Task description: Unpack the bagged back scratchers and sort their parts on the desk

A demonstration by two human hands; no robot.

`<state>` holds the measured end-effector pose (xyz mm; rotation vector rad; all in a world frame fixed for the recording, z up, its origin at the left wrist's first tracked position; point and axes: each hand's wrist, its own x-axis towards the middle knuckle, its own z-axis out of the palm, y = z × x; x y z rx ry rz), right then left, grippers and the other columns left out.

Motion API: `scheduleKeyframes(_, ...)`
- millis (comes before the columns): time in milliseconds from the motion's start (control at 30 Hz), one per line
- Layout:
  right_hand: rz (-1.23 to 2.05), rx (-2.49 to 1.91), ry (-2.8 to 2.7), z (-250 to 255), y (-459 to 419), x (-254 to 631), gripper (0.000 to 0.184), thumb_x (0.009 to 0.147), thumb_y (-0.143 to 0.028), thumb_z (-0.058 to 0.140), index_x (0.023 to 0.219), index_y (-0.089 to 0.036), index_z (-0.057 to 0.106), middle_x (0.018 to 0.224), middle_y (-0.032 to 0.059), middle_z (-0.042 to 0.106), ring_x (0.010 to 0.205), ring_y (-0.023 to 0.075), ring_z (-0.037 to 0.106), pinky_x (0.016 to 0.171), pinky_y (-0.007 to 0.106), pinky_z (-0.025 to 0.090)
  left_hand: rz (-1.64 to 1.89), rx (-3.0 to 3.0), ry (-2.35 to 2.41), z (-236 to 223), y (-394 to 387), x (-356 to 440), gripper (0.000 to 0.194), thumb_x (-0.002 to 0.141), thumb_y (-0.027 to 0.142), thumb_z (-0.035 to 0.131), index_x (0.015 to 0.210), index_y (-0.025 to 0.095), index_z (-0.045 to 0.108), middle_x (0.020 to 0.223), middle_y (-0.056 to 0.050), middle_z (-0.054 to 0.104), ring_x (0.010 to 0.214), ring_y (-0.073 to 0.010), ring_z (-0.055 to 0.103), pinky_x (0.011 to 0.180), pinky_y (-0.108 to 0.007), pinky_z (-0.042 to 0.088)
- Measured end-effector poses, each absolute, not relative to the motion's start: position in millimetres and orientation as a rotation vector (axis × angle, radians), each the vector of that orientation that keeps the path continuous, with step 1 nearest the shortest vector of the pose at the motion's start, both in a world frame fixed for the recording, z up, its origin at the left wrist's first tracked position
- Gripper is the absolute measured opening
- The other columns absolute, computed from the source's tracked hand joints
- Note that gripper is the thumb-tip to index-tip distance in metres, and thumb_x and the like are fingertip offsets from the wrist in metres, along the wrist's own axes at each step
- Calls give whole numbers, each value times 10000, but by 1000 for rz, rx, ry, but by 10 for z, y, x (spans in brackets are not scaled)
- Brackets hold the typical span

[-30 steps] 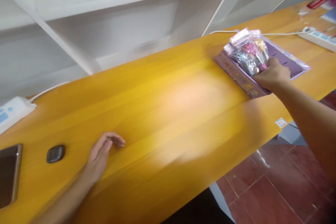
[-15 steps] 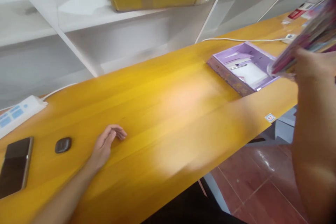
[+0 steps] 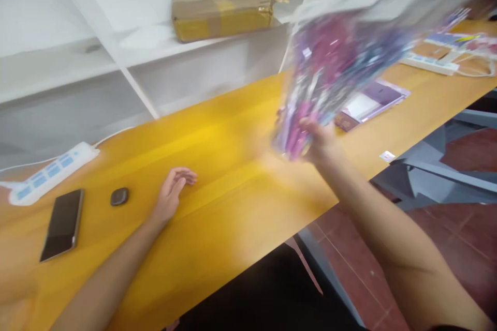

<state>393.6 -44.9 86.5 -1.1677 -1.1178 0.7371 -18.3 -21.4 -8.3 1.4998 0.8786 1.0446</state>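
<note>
My right hand (image 3: 320,139) grips the lower end of a clear plastic bag (image 3: 322,67) and holds it up above the table. Pink, purple and blue items fill the bag, blurred by motion, and I cannot make out their kind. Behind it on the table sits an open purple box (image 3: 357,111), partly covered by the bag, with something white inside. My left hand (image 3: 173,190) rests on the tabletop, its fingers loosely curled and holding nothing. Nearest to it lies a small dark rounded case (image 3: 119,196).
A phone (image 3: 62,225) and a white power strip (image 3: 54,170) lie on the left of the wooden table (image 3: 217,217). Another power strip (image 3: 429,63) is at the far right. A taped cardboard box (image 3: 225,15) sits on the white shelf behind.
My right hand has lifted the bag out of the purple box and swung it to the left over the table. My left hand has stayed resting on the table while the view turned.
</note>
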Motion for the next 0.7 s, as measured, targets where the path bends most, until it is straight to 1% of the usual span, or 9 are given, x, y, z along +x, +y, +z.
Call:
scheduleKeyframes(67,1040,-1009,-974,719,-432,3406,639,664,-607,907,1133,-229,694,1086,107,769,919,266,758,830,462,639,1127,1482,832,-101,-213,-189,335,1045,455,659,1285,222,646,1254,-131,750,1093,-250,737,1007,-463,593)
scheduleKeyframes(133,1181,-928,-937,636,-367,2969,650,589,-527,971,1090,-225,688,1004,62,764,890,251,743,853,452,638,1210,1440,781,-99,-210,-202,381,1035,464,669,1347,248,633,1347,-135,718,1167,-257,723,1054,-489,588)
scheduleKeyframes(300,1267,-903,-1138,566,-75,2225,610,609,-482,948,1067,-201,659,958,55,755,885,235,727,889,424,622,1341,1372,796,29,-198,-253,468,1029,522,654,1436,295,607,1488,-137,659,1303,-275,684,1161,-517,538)
scheduleKeyframes(367,1199,-951,-1276,555,69,2018,643,641,-444,913,1171,-190,652,975,64,761,892,243,734,888,420,622,1424,1353,903,91,-157,-292,484,1005,535,686,1421,301,607,1488,-130,663,1326,-273,676,1183,-510,519)
scheduleKeyframes(400,1133,-984,-1355,553,144,1925,701,654,-415,896,1265,-188,638,1020,71,768,919,249,739,901,418,619,1481,1322,971,114,-122,-320,482,994,536,698,1405,301,608,1478,-124,668,1324,-269,677,1186,-503,516)
scheduleKeyframes(467,969,-1068,-1521,558,301,1750,877,677,-363,866,1480,-212,549,1171,79,767,1006,260,745,945,415,610,1604,1206,1107,142,-26,-400,459,986,528,697,1367,290,604,1452,-117,671,1303,-258,687,1181,-488,521)
scheduleKeyframes(533,825,-1191,-1695,577,460,1577,999,699,-346,850,1609,-263,447,1276,73,749,1071,275,743,971,418,600,1688,1059,1226,150,87,-515,426,986,499,671,1336,270,591,1438,-124,661,1291,-254,689,1179,-473,524)
scheduleKeyframes(600,723,-1348,-1865,610,607,1398,1035,718,-359,847,1648,-288,398,1279,77,751,1068,299,745,951,425,600,1724,945,1334,147,188,-650,410,960,414,666,1329,263,573,1439,-126,642,1306,-249,675,1186,-447,516)
scheduleKeyframes(700,607,-1566,-2059,682,778,1122,1020,738,-390,858,1639,-306,387,1246,110,755,1057,338,744,905,443,603,1826,890,1411,135,275,-823,463,895,276,640,1348,262,549,1434,-119,619,1298,-224,660,1180,-400,503)
